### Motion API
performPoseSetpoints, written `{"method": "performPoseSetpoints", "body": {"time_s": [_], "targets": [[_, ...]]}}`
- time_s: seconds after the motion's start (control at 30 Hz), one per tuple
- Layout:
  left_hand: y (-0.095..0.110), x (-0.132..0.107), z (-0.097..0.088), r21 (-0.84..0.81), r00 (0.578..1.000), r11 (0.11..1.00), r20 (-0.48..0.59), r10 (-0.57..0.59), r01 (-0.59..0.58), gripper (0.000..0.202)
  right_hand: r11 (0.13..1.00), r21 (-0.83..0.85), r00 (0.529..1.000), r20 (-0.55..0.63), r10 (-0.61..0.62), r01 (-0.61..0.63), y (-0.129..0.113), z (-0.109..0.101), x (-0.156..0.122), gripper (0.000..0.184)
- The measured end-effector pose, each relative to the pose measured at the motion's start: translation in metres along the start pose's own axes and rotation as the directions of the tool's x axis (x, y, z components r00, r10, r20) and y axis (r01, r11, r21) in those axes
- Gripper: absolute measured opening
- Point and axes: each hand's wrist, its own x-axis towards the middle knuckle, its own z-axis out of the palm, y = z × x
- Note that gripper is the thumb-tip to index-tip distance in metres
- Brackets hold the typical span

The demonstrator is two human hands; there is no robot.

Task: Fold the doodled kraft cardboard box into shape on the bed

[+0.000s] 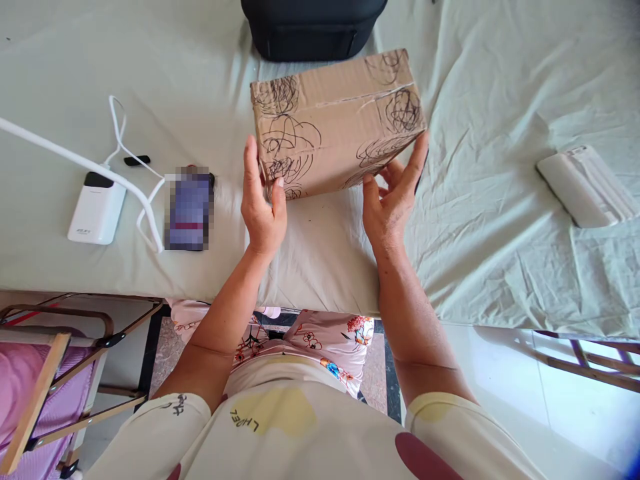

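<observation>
Shirt (300, 430) nearest, fingers (251, 165) bracket the cardboard box (335, 130).

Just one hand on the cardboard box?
No, the left hand and right hand hold opposite ends of the cardboard box.

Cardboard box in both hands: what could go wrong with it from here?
The left hand and right hand hold the cardboard box near opposite ends, so it might tip or slip if either grip loosens. The black case sits just beyond the box, so pushing forward could bump it.
</observation>
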Motion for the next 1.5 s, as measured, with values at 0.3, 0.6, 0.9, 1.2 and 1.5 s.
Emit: {"method": "performPoseSetpoints", "body": {"time_s": [0.3,0.6,0.9,1.2,1.5], "targets": [[-0.044,0.001,0.001,0.028,0.989,0.993,0.089,-0.121,0.119,0.078,0.998,-0.053,0.999,-0.040,0.031,-0.033,0.019,0.009,0.003,0.075],[-0.047,0.002,0.005,0.020,0.973,0.974,0.048,-0.226,0.226,0.090,0.999,-0.038,0.998,-0.055,0.027,-0.030,0.006,0.005,0.002,0.057],[-0.041,0.014,-0.008,-0.023,0.977,0.977,-0.024,-0.212,0.211,0.098,0.993,0.105,0.958,0.275,-0.075,0.048,-0.019,0.011,-0.007,0.072],[0.007,0.003,-0.008,0.022,0.968,0.976,-0.127,0.218,-0.217,0.058,0.951,-0.149,0.940,-0.173,-0.295,0.271,-0.045,0.010,-0.014,0.045],[0.012,-0.001,-0.002,0.031,0.963,0.963,0.024,0.267,-0.268,0.074,0.796,-0.397,0.889,0.177,-0.422,0.456,-0.055,0.015,-0.022,0.072]]}}
